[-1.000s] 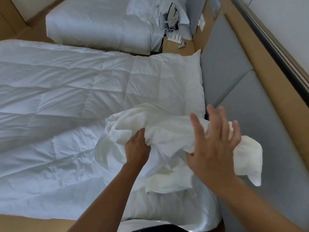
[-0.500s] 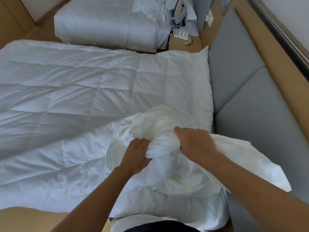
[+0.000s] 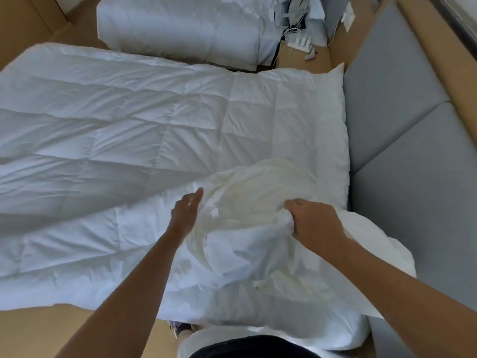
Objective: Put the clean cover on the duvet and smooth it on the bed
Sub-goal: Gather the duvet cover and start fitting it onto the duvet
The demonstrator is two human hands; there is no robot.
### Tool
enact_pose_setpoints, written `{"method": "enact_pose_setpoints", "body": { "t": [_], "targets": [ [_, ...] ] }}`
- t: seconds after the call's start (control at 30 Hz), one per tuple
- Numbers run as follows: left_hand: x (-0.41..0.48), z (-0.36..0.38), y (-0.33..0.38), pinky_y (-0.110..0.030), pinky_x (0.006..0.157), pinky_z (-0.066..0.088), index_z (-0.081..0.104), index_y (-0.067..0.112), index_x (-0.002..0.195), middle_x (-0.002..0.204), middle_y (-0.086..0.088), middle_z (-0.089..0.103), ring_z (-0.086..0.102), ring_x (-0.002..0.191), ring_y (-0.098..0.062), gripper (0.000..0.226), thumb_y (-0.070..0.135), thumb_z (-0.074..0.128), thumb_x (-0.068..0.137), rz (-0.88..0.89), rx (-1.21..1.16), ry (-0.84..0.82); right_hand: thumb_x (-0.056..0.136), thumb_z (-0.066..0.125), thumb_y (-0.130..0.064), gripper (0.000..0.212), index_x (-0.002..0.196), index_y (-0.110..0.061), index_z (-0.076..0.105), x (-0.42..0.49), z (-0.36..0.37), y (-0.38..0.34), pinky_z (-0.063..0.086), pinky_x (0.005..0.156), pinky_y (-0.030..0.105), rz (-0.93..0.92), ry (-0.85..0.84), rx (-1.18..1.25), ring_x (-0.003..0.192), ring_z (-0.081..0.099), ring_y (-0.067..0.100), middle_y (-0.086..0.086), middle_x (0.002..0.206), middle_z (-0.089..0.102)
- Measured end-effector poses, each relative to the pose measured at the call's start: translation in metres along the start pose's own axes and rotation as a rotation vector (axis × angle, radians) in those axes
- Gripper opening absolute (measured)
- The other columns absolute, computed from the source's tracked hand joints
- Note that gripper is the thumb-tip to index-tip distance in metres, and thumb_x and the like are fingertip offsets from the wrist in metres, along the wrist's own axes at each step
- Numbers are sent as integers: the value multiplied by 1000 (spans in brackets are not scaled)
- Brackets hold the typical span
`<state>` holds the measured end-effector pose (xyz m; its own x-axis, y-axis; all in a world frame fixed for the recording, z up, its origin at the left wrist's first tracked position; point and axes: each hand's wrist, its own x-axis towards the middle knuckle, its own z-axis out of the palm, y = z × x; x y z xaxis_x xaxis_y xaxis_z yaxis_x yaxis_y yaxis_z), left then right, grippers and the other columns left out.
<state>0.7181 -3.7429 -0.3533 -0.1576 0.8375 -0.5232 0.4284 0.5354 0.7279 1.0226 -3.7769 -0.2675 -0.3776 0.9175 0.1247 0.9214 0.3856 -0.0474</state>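
Note:
A white quilted duvet [image 3: 129, 140] lies spread flat over the bed, reaching from the left edge to the headboard side. On its near right part sits the bunched cream-white cover [image 3: 253, 200]. My right hand [image 3: 312, 220] grips a fold of the cover, knuckles up, and a loose flap of it trails off to the right under my forearm. My left hand [image 3: 185, 213] is at the cover's left edge with its fingers stretched out; it looks blurred.
A grey padded headboard [image 3: 402, 156] runs along the right. A second bed with a white duvet [image 3: 180, 29] stands behind, with a power strip and cables [image 3: 302, 43] on the wooden ledge between. Wooden floor shows at the bottom left.
My left hand has let go of the cover and its fingers have straightened at its left edge. My right hand first closed on the bundle and now holds it lower on the duvet.

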Motion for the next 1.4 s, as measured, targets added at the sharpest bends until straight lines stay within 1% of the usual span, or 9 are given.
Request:
{"method": "enact_pose_setpoints", "body": {
  "t": [0.1,0.2,0.33,0.5,0.57,0.7,1.0,1.27,1.4],
  "targets": [
    [24,-2,-46,-47,102,45,55,12,141,130,-15,66,61,119,-35,94,85,33,86,-526,-632,-262,67,61,-18,10,76,-13,63,-7,-3,4,36,35,28,-46,91,34,42,54,27,1,61,58],
    [21,16,-47,-41,76,50,60,11,136,95,-14,76,68,92,-31,72,66,28,101,-570,-923,-311,71,45,-18,19,70,-11,62,-15,-9,9,31,37,26,-98,157,46,40,49,24,2,58,55],
    [18,30,-18,-43,83,55,60,12,133,99,-11,70,68,90,-31,68,66,41,96,-384,-1212,-556,71,53,-9,8,67,-11,60,-23,-14,16,34,36,26,-108,164,12,42,49,23,3,59,54],
    [-14,48,44,-45,102,47,67,22,132,131,-10,65,62,120,-30,70,73,53,86,-133,-1054,-774,63,71,-5,13,70,-10,62,-22,-12,17,41,35,31,-112,144,13,46,51,23,3,61,56],
    [-27,53,59,-38,87,56,78,18,112,113,-12,74,71,102,-27,59,56,75,67,-77,-954,-816,63,70,-3,13,69,-11,62,-20,-12,17,37,36,27,-143,152,-22,45,49,22,3,60,54],
    [-46,48,56,-35,70,59,80,6,91,87,-15,74,72,76,-29,41,17,68,53,-110,-816,-912,58,86,-1,29,67,-11,60,-17,-9,25,39,36,28,-131,143,-35,43,49,22,3,58,54],
    [-83,32,-48,-35,57,56,70,5,88,79,-15,65,67,65,-32,37,5,48,59,-430,-841,-354,73,42,-7,14,66,-12,53,-15,-25,54,27,37,27,-293,136,-46,42,45,24,4,58,47],
    [-27,-31,-107,-44,73,48,67,7,91,92,-18,60,60,85,-34,38,-9,39,72,-506,-802,228,69,60,-10,7,66,-10,54,-22,-32,69,36,35,32,-351,105,-112,45,48,30,5,60,47],
    [-16,-69,-134,-31,61,43,64,11,80,82,-9,60,56,76,-26,27,-5,42,80,-527,-741,380,76,43,-21,19,70,-9,57,-29,-36,72,36,39,30,-260,139,-90,46,54,31,8,60,52]
  ]
}}
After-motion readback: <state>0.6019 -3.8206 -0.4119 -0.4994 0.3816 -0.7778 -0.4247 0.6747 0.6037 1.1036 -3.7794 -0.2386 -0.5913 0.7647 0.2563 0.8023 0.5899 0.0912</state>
